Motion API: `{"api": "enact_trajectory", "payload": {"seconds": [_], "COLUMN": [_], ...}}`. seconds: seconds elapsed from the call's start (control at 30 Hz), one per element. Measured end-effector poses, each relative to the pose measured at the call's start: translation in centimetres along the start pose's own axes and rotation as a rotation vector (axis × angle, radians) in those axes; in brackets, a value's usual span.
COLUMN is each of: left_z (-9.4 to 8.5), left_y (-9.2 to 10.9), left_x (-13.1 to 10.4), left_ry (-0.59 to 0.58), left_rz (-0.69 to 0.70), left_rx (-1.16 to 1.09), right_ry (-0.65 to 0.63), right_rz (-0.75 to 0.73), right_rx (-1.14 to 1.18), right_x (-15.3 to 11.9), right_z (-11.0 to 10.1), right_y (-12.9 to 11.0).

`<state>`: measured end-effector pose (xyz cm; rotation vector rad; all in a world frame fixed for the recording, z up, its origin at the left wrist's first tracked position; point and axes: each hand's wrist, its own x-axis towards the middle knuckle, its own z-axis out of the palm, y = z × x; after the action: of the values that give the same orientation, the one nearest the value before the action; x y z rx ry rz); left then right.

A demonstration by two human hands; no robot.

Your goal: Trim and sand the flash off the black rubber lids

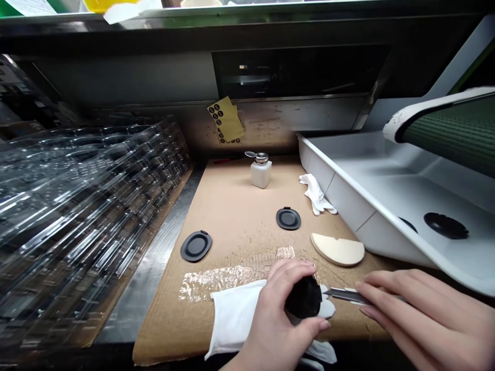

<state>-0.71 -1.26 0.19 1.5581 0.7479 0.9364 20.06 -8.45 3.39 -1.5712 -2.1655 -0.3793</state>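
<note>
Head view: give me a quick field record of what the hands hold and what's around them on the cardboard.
left hand: grips a black round part over a white cloth
right hand: holds a thin metal blade, tip at the part's edge
cardboard mat: two black oval caps, beige pad, white dispenser bottle, white glove
left side: stacked clear plastic trays
right side: white bin

Cardboard sheet [232, 216] on steel bench, a patch of clear tape [216, 278] stuck near its front edge. On the sheet: white pump dispenser bottle [260, 171] at rear, crumpled white glove [316, 194] to its right, two loose black oval caps [196, 246] [288, 218], beige half-disc pad [337, 249]. Stacked clear plastic trays [77, 206] at left; white bin [386, 196] at right, yellow label sheet [226, 121] on back wall.
</note>
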Motion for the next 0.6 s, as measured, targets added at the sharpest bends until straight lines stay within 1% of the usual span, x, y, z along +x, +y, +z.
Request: {"api": "enact_trajectory", "payload": {"seconds": [0.07,0.1,0.17,0.3,0.47,0.6], "left_z": [0.04,0.05,0.06,0.09,0.12,0.17], "left_y": [0.01,0.00,-0.03,-0.05,-0.11,-0.15], "left_x": [0.01,0.01,0.02,0.08,0.07,0.00], "left_ry": [-0.005,-0.009,-0.014,-0.009,-0.013,-0.004], "left_rz": [0.002,0.000,-0.001,0.006,0.015,0.018], "left_rx": [0.024,0.032,0.043,0.068,0.072,0.067], "right_ry": [-0.060,-0.064,-0.042,-0.061,-0.087,-0.075], "right_rz": [-0.128,-0.174,-0.205,-0.223,-0.215,-0.218], "right_rx": [-0.093,-0.128,-0.162,-0.205,-0.203,-0.209], "right_x": [0.01,0.03,0.13,0.53,0.91,0.83], "right_z": [-0.11,-0.13,-0.08,0.06,-0.03,-0.05], "right_y": [0.15,0.23,0.32,0.17,-0.13,-0.21]}}
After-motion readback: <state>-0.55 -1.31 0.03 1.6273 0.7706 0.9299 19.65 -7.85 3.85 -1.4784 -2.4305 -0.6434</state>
